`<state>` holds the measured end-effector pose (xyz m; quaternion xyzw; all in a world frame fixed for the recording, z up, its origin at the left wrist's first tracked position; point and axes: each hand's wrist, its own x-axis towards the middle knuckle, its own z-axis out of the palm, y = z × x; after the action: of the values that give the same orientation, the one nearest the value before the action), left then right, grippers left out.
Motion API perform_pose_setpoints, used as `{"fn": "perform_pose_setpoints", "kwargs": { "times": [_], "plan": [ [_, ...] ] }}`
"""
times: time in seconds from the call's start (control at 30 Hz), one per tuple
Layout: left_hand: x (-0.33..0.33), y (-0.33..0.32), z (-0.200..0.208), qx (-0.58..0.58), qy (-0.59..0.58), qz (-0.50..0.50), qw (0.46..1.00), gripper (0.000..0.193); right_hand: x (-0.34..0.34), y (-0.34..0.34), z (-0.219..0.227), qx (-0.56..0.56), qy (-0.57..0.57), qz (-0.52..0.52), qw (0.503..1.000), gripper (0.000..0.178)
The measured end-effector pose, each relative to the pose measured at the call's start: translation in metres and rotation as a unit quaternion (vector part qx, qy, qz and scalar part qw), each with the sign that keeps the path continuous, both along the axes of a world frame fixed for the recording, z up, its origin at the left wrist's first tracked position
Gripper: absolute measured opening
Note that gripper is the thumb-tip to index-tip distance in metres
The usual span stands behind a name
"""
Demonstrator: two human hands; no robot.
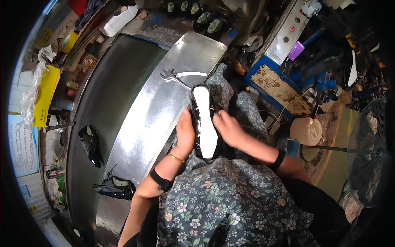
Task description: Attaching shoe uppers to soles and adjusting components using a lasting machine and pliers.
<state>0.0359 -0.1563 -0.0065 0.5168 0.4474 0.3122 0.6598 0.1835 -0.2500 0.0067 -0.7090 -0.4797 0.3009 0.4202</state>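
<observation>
A black glossy shoe (198,123) lies bottom up over my lap, with its white sole side (203,119) facing me. My left hand (186,129) grips the shoe along its left side, thumb pointing up toward the far end. On the other side, my right hand (228,127) is at the shoe's right edge, fingers curled and slightly blurred. Whatever those fingers pinch is too small to make out. Just beyond the shoe, metal pincers (169,75) with pale handles rest on the shiny metal table (144,111).
Two black laced shoes, one on the dark conveyor belt (119,70), the other a lace-up shoe (115,187) on the metal table's near end. Several shoes (203,20) line the far shelf. A control box (288,33) and a caged fan (368,152) stand at right.
</observation>
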Motion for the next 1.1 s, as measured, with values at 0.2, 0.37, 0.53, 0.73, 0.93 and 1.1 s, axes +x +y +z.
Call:
{"fn": "perform_pose_setpoints", "kwargs": {
  "times": [0.2,0.37,0.53,0.73,0.93,1.1],
  "plan": [
    [0.045,0.072,0.022,-0.017,0.126,-0.105,0.986,0.056,0.049,0.106,0.002,-0.008,0.081,-0.004,0.997,0.054],
    [0.042,0.067,0.014,0.297,0.379,-0.156,0.862,0.037,0.019,0.117,-0.010,0.048,-0.361,-0.004,0.931,0.029],
    [0.000,-0.009,0.037,0.142,0.103,-0.141,0.974,0.066,0.015,0.102,0.006,0.024,0.454,0.000,0.891,0.048],
    [-0.052,-0.044,0.029,-0.151,-0.148,-0.126,0.969,0.099,0.013,0.108,0.041,0.079,0.435,0.194,0.876,0.059],
    [-0.083,0.031,0.071,0.067,0.211,0.000,0.975,0.097,0.175,0.099,0.109,0.031,-0.133,0.126,0.983,0.032],
    [-0.135,0.006,0.039,0.498,0.476,-0.071,0.722,0.084,0.356,-0.010,0.203,-0.074,-0.586,-0.219,0.777,0.028]
  ]
}}
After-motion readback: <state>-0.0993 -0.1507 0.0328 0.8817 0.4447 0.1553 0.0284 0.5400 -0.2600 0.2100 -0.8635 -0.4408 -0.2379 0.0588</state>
